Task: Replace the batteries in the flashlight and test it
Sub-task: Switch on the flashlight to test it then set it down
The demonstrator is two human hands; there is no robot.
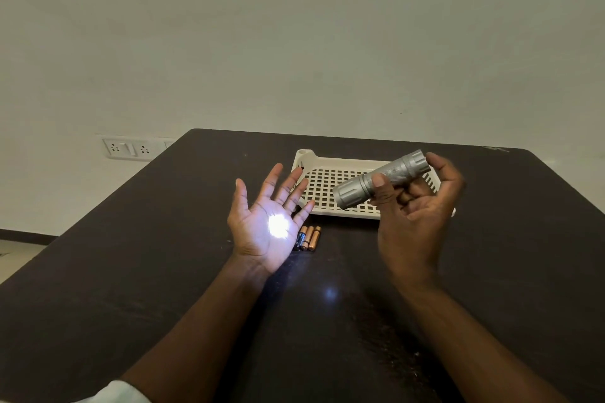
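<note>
A dark table fills the lower frame; a cream perforated tray lies at centre. The right hand grips the silver flashlight above the tray, its long axis slanting, head pointing lower left. The left hand is spread flat, palm lit. Three batteries lie beside it.
</note>
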